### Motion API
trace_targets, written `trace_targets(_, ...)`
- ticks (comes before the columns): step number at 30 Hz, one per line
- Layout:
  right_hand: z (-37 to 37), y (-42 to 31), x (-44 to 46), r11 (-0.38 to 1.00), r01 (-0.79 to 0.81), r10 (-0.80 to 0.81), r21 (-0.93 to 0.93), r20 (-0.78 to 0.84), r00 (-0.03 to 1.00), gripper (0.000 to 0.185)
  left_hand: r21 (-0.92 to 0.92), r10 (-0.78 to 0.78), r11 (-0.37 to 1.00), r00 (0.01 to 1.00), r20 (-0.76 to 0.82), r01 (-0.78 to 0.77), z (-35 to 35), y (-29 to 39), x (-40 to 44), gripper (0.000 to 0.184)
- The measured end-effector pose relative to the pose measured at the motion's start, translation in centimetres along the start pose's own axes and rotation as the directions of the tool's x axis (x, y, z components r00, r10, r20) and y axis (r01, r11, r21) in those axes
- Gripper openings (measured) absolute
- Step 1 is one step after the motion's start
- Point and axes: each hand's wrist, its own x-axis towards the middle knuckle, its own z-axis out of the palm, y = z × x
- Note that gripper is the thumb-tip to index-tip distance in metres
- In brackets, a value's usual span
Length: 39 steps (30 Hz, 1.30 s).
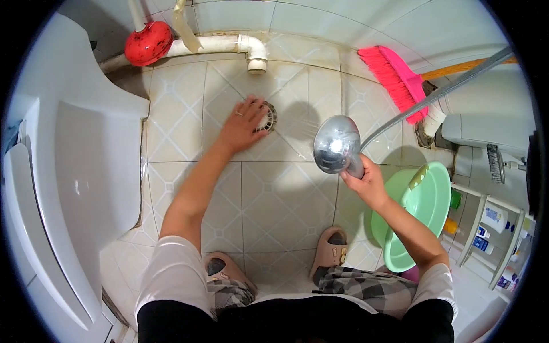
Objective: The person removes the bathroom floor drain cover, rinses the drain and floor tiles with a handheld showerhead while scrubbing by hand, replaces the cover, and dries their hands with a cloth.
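Note:
My right hand is wrapped round the handle of a chrome shower head, whose face points left toward the floor drain. Fine streaks of water seem to come from it. A grey hose runs from its handle up to the right. Over the round floor drain lies my left hand, fingers stretched out and apart, covering the drain's left part. Whether the palm presses on the drain or hovers just above, I cannot tell.
A white pipe runs along the wall, a red plunger beside it. At left stands a white toilet. To the right are a pink broom, a green basin and a shelf with bottles. Pale tiles cover the floor.

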Motion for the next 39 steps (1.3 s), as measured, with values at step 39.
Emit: trace_targets(39, 2.9, 0.8, 2.0, 0.998, 0.055, -0.053, -0.023, 0.082, 0.995, 0.021, 0.013, -0.534, 0.843, 0.839, -0.106, 0.538, -1.4, 4.3, -10.0, 0.067)
